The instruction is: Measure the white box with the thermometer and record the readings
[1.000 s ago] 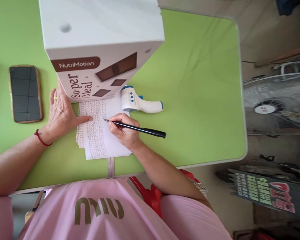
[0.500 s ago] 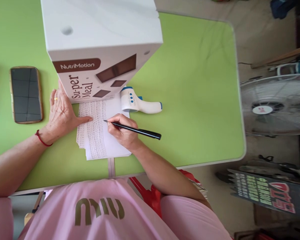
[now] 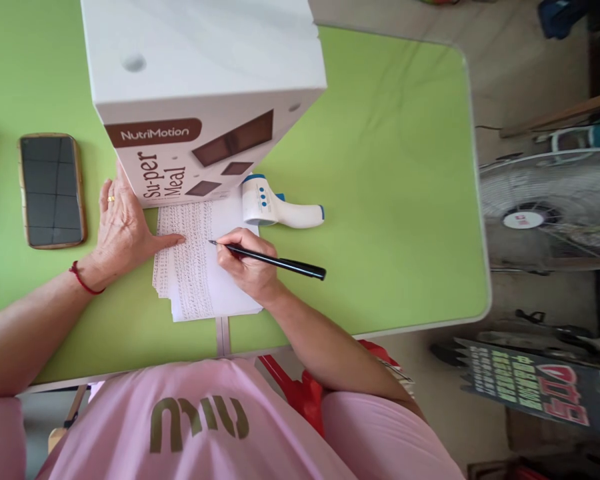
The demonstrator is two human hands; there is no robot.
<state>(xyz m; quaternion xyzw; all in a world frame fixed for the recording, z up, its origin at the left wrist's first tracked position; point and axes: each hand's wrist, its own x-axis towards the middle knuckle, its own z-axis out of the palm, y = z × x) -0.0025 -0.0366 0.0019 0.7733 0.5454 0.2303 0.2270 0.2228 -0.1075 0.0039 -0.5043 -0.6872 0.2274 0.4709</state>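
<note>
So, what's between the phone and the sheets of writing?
In the head view, the left hand lies between the phone and the sheets, with green tabletop showing between phone and hand.

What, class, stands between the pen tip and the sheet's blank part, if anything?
Nothing visible lies between the pen and the sheet at the tip. Farther right, the right hand covers part of the blank area, and the thermometer hides some higher in the picture.

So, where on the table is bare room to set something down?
The widest bare patch of table lies right of thermometer and pen. A narrower strip separates phone and box. Crowded: the papers, between left hand, right hand and box.
</note>
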